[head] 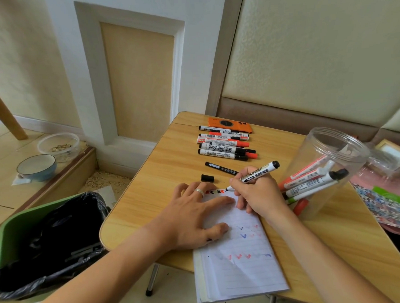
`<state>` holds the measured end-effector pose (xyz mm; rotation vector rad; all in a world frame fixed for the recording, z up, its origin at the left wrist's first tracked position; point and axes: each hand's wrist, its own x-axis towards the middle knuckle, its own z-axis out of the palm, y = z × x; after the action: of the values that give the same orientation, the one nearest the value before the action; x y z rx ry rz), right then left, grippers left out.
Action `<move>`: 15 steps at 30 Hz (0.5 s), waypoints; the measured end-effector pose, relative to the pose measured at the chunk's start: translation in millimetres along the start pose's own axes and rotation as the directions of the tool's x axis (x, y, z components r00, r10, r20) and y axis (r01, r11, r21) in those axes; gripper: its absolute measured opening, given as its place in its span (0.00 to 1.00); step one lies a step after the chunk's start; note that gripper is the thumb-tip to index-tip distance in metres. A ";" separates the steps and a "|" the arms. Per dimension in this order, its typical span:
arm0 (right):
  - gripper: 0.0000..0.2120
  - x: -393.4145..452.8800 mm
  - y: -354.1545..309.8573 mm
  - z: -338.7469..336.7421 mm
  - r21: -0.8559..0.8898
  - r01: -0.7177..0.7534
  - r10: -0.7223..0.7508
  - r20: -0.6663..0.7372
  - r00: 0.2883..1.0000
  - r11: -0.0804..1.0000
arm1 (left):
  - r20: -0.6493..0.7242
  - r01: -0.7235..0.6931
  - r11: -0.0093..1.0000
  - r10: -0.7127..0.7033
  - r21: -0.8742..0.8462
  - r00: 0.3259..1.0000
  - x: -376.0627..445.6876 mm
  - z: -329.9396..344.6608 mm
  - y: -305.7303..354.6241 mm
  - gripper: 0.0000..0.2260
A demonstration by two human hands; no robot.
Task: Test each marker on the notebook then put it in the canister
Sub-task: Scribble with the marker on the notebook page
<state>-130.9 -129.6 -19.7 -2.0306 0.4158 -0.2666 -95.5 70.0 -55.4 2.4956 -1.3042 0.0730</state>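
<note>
My right hand [254,194] grips an uncapped white marker [260,171] with a black end, its tip touching the top edge of the lined notebook [242,265]. My left hand [193,214] lies flat on the notebook with fingers spread. The page carries red, blue and black test marks. A loose black cap [207,178] lies just beyond my left hand. The clear plastic canister [322,168] stands to the right and holds several markers. A row of several capped markers [224,145] lies further back on the table, with a thin black marker [220,168] nearer.
An orange phone [230,124] lies behind the marker row. A green bin with a black liner [43,240] stands left of the wooden table [150,200]. Patterned and pink items [387,201] crowd the right edge. Bowls [36,168] sit on the floor at left.
</note>
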 end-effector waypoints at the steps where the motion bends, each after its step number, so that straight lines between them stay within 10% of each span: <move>1: 0.05 0.2 0.2 0.0 0.001 0.000 0.000 0.001 1.000 1.000 | 0.000 0.000 1.000 0.000 -0.004 1.000 -0.2 0.1 -0.1 0.25; 15: 0.05 -0.3 -0.4 0.2 0.011 0.005 -0.006 0.011 1.000 1.000 | 0.008 0.006 1.000 -0.006 0.010 1.000 0.1 -0.4 0.6 0.26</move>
<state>-131.0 -129.2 -19.5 -2.0223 0.4015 -0.2608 -95.9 69.7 -54.8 2.5100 -1.3024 0.0686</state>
